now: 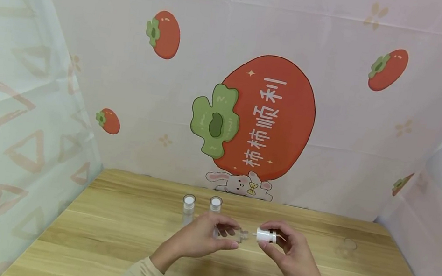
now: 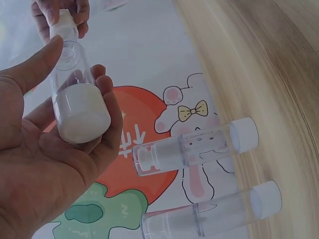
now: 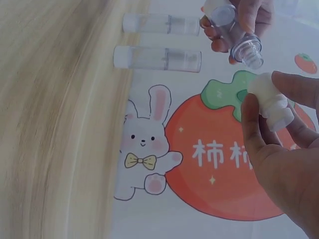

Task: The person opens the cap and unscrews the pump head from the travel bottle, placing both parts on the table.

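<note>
My left hand (image 1: 203, 237) holds a clear bottle (image 2: 81, 112) on its side, thumb and fingers around the body. The bottle has a white base, and its open threaded neck (image 3: 247, 54) points toward my right hand. Between thumb and fingertips my right hand (image 1: 291, 256) pinches a white pump head (image 1: 264, 235). A thin stem on the pump head faces the neck, with a small gap between the two in the head view. Fingers hide part of the bottle body.
Two capped clear bottles with white pumps and bases, one on the left (image 1: 188, 209) and one on the right (image 1: 216, 204), stand upright behind my left hand. A round clear cap (image 1: 349, 244) is on the wooden table (image 1: 105, 235) at the right. A printed cloth (image 1: 183, 104) hangs behind.
</note>
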`<action>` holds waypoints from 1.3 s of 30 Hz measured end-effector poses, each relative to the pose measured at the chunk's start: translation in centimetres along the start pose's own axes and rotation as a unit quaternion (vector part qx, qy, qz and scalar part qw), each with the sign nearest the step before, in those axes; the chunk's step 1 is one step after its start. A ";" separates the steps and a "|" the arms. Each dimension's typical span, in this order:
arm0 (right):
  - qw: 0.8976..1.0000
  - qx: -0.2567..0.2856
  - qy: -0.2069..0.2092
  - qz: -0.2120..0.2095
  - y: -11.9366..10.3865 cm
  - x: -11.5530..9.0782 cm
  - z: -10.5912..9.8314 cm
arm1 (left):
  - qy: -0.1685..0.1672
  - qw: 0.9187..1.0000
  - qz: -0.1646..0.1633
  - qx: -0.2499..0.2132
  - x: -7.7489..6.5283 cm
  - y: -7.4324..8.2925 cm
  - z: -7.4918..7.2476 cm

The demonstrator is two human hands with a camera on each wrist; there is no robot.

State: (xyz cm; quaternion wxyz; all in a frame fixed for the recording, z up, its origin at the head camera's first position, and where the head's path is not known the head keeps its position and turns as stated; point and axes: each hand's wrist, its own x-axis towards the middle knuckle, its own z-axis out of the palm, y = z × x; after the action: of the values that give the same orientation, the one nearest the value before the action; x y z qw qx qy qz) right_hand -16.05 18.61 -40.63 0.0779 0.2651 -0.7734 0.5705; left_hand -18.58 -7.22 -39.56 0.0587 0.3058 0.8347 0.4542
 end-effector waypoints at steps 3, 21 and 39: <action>1.000 -0.005 0.006 0.013 0.1 0.0 -0.4 | 0.010 1.000 -0.002 0.009 -0.2 -0.1 -0.1; 0.992 -0.035 0.036 0.116 1.5 -0.3 -3.2 | 0.031 0.999 -0.004 0.026 -1.1 -0.4 -0.8; 0.977 -0.123 0.077 0.155 5.2 -0.5 -5.9 | 0.058 0.998 0.008 0.016 -2.0 -0.5 -1.5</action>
State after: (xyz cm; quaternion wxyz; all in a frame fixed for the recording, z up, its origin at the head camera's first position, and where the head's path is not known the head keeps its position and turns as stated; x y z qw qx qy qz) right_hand -19.32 25.31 -43.21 0.0794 0.0856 -0.8612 0.4947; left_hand -17.78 -9.62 -39.43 0.0023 0.2863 0.8415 0.4581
